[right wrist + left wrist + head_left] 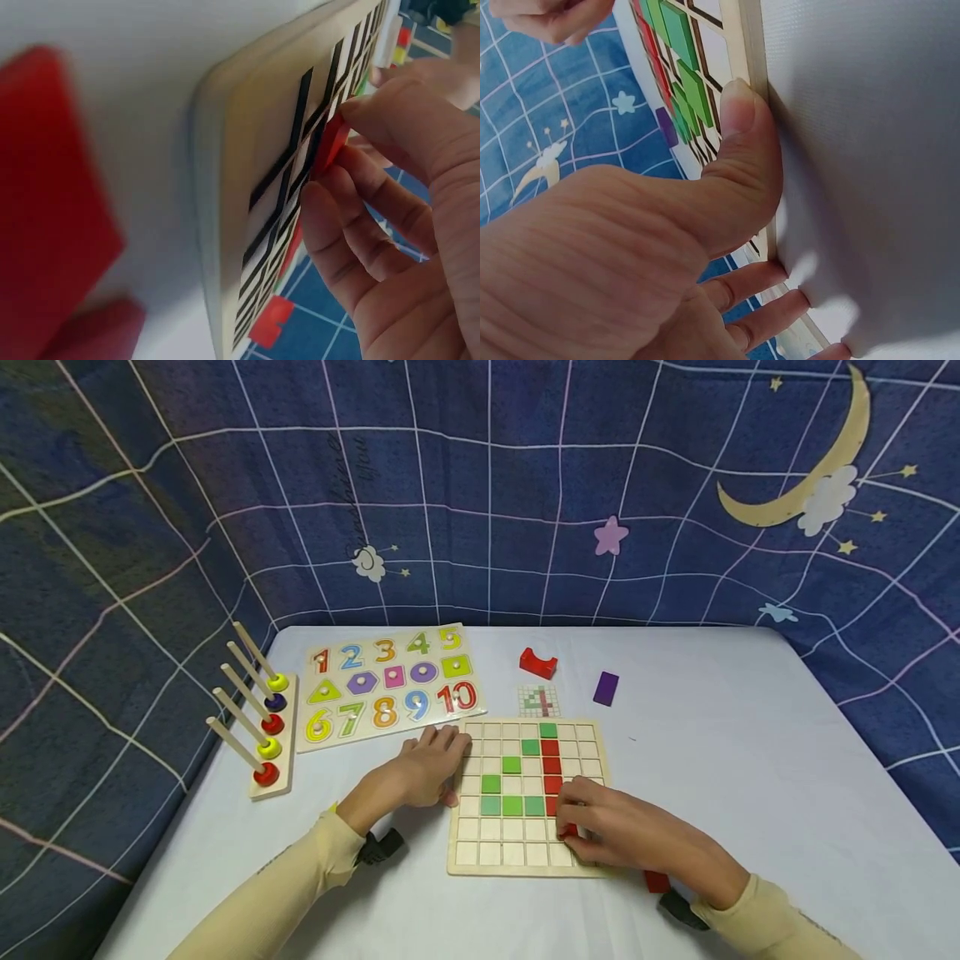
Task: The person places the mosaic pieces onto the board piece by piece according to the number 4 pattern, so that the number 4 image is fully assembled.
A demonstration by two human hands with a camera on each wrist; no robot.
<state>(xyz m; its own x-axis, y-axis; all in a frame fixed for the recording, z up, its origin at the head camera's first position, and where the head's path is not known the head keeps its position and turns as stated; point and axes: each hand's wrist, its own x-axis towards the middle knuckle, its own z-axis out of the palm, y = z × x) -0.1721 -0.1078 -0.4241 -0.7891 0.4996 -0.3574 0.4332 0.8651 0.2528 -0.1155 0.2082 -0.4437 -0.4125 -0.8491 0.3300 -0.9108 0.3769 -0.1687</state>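
Observation:
A wooden grid board (495,852) lies in the middle of the table, with green tiles (512,806) and a column of red tiles (551,764) set in its squares. My left hand (438,760) rests against the board's left edge. Its thumb (739,112) presses on the rim (754,52) and its fingers lie straight on the table. My right hand (573,822) is over the board's lower right part and pinches a red tile (568,829) between thumb and fingers. In the right wrist view the red tile (330,142) stands tilted against the board (247,150).
A loose red block (657,882) lies on the table under my right wrist. Behind the board are a small pattern card (538,700), a red arch block (537,662) and a purple block (606,687). A number puzzle (386,685) and a ring stacker (262,727) stand at the left.

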